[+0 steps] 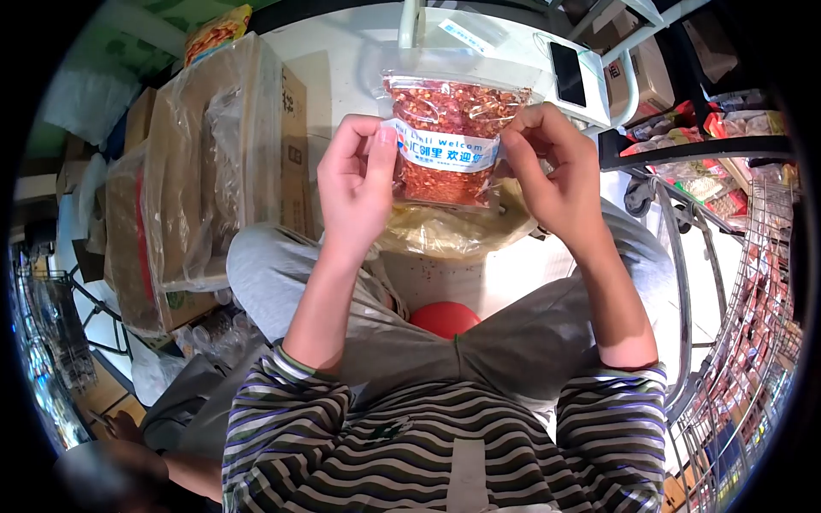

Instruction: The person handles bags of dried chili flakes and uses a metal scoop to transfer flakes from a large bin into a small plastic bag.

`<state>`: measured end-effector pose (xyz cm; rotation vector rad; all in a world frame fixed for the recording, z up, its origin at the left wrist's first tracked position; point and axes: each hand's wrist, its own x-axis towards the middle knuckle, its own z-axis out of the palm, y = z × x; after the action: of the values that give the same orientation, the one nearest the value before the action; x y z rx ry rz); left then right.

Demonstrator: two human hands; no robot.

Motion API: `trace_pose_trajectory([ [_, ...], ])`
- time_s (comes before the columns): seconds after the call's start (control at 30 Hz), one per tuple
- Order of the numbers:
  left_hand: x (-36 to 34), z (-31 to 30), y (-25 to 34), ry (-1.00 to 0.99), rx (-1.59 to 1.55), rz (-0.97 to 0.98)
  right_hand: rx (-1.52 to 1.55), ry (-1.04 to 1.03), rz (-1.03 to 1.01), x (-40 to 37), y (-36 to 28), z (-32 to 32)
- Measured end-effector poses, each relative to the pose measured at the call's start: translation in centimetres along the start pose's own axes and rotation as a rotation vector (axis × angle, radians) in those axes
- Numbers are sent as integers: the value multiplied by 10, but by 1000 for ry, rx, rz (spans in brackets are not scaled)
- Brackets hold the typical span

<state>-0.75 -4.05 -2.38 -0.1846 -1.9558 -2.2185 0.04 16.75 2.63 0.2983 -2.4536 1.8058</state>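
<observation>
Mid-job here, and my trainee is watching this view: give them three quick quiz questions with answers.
1. What do the left hand and right hand hold between them?
2. True or false: the dark-screened phone lies nearer the right hand than the left.
3. Pick one: the sleeves are A) plain, B) striped, C) checked.

Key: 1. A clear bag of red flakes. 2. True. 3. B.
</observation>
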Motion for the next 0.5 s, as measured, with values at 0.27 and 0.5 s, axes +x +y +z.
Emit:
trace_pose_trajectory([
  [0.27, -3, 15, 0, 61, 14, 46, 1, 147, -61, 6, 11, 5],
  [0.5, 5, 8, -6, 89, -11, 47, 13, 178, -70, 9, 12, 11],
])
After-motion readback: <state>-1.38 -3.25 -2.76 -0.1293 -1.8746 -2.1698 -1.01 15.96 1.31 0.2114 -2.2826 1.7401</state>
